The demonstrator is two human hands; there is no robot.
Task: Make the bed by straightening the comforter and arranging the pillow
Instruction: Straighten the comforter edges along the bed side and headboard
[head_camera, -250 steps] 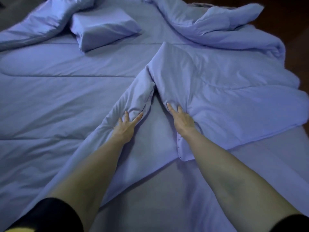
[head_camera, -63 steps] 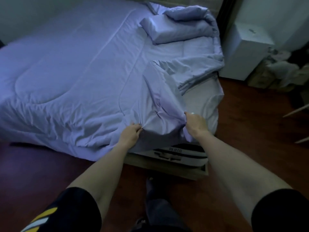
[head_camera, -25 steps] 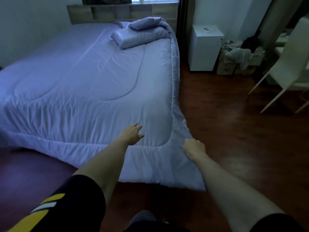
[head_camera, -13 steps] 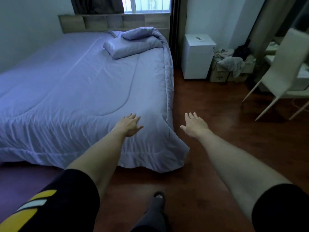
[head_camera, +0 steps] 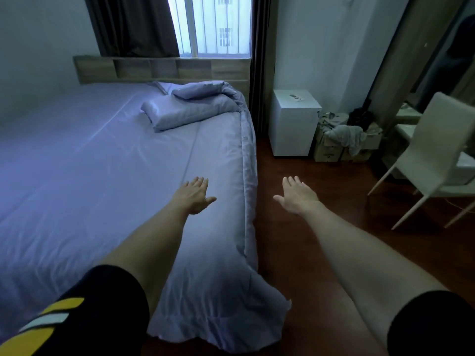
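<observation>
Neither hand holds anything. The left hand [head_camera: 194, 196] is stretched out palm down with its fingers straight, over the near right part of the comforter [head_camera: 102, 181]; whether it touches the cloth I cannot tell. The right hand [head_camera: 295, 195] is spread the same way, fingers straight, out over the wooden floor [head_camera: 308, 240] just beside the bed's edge. The comforter lies mostly flat across the bed, its near corner hanging down to the floor, while its far right corner is bunched in a heap by the headboard [head_camera: 159, 69]. The pillow [head_camera: 185, 114] lies at an angle at the head end, right against that heap. Past the bed stand a white cabinet [head_camera: 294, 124], cardboard boxes [head_camera: 334, 147] with cloth on them, and a pale chair [head_camera: 434, 155].
</observation>
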